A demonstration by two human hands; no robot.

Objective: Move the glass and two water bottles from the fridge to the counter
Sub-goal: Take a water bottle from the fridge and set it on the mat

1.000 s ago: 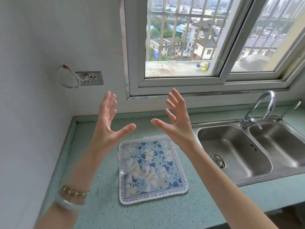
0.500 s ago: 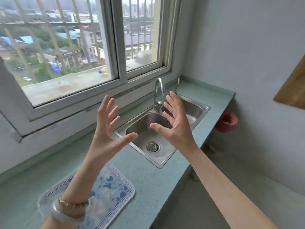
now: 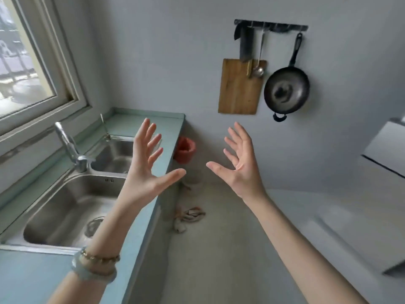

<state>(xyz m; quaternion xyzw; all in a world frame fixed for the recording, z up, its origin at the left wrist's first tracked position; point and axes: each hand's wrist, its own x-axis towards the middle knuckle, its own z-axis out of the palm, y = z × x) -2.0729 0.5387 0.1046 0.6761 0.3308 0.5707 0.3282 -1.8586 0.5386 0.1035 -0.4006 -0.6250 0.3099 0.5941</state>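
My left hand point(image 3: 145, 170) is raised over the right edge of the teal counter point(image 3: 28, 279), fingers spread, holding nothing. My right hand point(image 3: 240, 165) is raised over the floor to the right of it, palm facing left, fingers spread and empty. The two palms face each other. A white appliance point(image 3: 355, 207), probably the fridge, fills the right edge of the view. The glass and the water bottles are out of view.
A steel double sink point(image 3: 72, 207) with a tap point(image 3: 70, 148) is set in the counter under the window point(image 3: 24, 69). A cutting board point(image 3: 240, 88) and black pan point(image 3: 286, 88) hang on the far wall. A red bin point(image 3: 185, 150) and a rag point(image 3: 188, 217) lie on the floor.
The view has swung right, away from the mat and glass on the counter, past the sink toward the far wall and the white appliance. Both hands stay raised and open.
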